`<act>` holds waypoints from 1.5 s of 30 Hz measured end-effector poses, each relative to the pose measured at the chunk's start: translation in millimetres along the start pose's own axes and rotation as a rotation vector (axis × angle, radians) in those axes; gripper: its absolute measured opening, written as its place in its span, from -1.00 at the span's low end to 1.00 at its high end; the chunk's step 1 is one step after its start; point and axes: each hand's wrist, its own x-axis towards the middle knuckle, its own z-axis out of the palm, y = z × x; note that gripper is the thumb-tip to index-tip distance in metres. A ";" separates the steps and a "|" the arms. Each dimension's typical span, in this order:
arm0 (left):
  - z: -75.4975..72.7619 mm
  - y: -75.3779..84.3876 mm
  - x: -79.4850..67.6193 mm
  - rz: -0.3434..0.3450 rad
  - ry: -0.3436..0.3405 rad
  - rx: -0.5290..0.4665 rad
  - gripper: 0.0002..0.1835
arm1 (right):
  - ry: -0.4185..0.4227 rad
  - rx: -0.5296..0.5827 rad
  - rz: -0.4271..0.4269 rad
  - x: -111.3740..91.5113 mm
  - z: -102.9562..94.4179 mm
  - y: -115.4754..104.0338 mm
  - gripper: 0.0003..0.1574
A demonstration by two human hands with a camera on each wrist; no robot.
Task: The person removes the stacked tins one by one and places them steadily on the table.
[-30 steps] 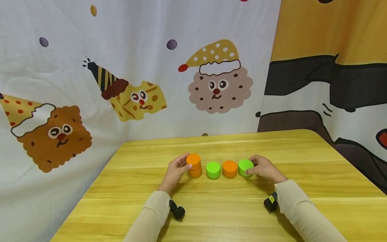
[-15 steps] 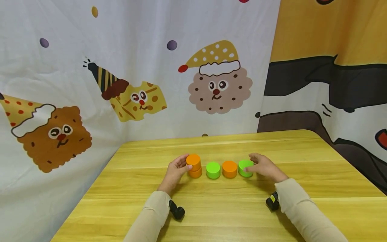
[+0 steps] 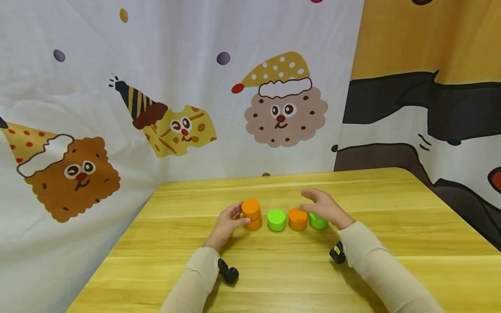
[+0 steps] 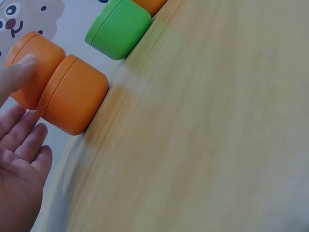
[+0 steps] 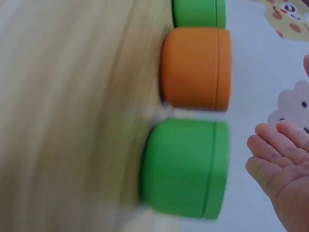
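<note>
A: Holding what, in the left grip (image 3: pixel 227 225)?
B: Pinching the upper orange box (image 3: pixel 251 208), stacked on the lower orange box (image 3: pixel 255 224).
A: And with the right grip (image 3: pixel 327 207)?
B: Holding nothing; spread wide above the single orange box (image 3: pixel 297 220), nearer to it than the left grip.
A: With a long axis?
B: No, round and squat; between the left green box (image 3: pixel 276 220) and right green box (image 3: pixel 318 222), just beside both.
A: Room for moving?
B: Tight along the row; freer from the front, across broad worktop (image 3: pixel 278 269).

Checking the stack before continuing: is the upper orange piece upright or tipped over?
Upright: the head view shows the upper orange piece with its round top facing up, on the lower orange piece.
</note>
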 end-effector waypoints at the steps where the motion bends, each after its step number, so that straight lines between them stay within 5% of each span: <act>1: -0.1 -0.6 -0.1 -0.008 -0.001 0.007 -0.29 | -0.002 0.003 -0.012 2.5 2.3 -2.5 -0.14; 17: 2.7 -4.2 -0.8 -0.035 -0.032 0.059 -0.34 | -0.059 -0.009 -0.131 35.7 44.9 -39.6 -0.25; 25: 3.3 -4.6 -0.7 -0.041 -0.036 0.041 -0.37 | -0.146 -0.052 -0.105 43.3 65.7 -48.1 -0.20; 36: 4.7 -5.1 -0.4 -0.039 -0.040 0.044 -0.43 | -0.148 -0.104 -0.096 51.3 86.3 -51.5 -0.16; 45: 6.8 15.6 -10.1 -0.038 -0.079 0.039 -0.47 | -0.156 -0.104 -0.109 52.4 96.7 -52.5 -0.15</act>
